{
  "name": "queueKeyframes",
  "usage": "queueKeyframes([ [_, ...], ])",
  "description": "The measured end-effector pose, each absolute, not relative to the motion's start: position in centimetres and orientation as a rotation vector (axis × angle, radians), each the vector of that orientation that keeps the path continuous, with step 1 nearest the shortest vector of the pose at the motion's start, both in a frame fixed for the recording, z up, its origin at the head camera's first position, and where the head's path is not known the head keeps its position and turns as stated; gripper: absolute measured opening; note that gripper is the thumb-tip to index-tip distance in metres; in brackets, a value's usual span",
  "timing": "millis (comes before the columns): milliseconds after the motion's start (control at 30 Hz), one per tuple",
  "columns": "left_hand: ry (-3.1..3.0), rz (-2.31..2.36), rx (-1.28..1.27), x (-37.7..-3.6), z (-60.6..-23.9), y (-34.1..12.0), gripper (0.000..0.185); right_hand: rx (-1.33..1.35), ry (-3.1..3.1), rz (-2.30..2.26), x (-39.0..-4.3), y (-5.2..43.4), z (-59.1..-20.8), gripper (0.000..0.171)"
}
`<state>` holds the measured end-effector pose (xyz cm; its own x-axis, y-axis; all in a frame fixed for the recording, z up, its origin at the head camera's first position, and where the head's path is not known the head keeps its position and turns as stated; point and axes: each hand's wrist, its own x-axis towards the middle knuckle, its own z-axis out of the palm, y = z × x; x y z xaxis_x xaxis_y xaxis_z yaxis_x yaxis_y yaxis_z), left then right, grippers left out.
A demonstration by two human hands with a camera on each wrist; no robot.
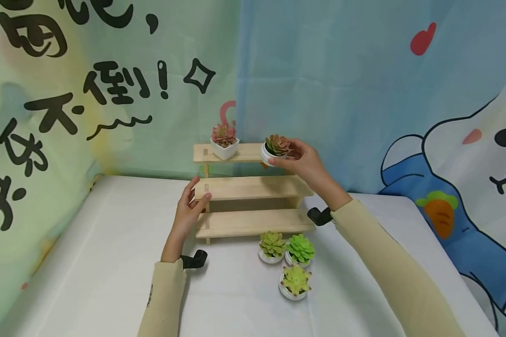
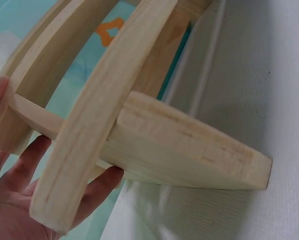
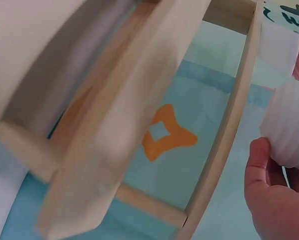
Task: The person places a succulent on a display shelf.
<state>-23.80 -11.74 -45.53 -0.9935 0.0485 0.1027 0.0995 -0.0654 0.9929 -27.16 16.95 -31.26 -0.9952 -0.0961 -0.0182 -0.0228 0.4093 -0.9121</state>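
A three-tier wooden shelf (image 1: 253,187) stands on the white table. My right hand (image 1: 295,157) holds a small white pot with a reddish-brown succulent (image 1: 276,146) at the right end of the top tier; the ribbed pot (image 3: 288,125) shows in the right wrist view. A pink succulent in a square white pot (image 1: 225,140) sits on the top tier's left. My left hand (image 1: 191,203) grips the left end of the middle tier, fingers (image 2: 27,165) curled around the wood (image 2: 89,120).
Three green succulents in white pots (image 1: 271,246) (image 1: 300,250) (image 1: 295,282) stand on the white table (image 1: 109,262) in front of the shelf. Printed cloth backdrops hang behind and at the left. The table edge runs along the right.
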Motion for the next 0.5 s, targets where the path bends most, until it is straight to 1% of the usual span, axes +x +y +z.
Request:
queueKeyframes([
  [333, -2.160, -2.250, -0.150, -23.7, -45.7, -11.7, 0.065, -0.121, 2.554, -1.740, -30.6, 14.6, -31.8, 0.069],
  [500, -2.156, -2.236, -0.153, -24.0, -45.6, -11.9, 0.065, -0.086, 2.529, -1.765, -31.7, 13.7, -32.0, 0.070],
])
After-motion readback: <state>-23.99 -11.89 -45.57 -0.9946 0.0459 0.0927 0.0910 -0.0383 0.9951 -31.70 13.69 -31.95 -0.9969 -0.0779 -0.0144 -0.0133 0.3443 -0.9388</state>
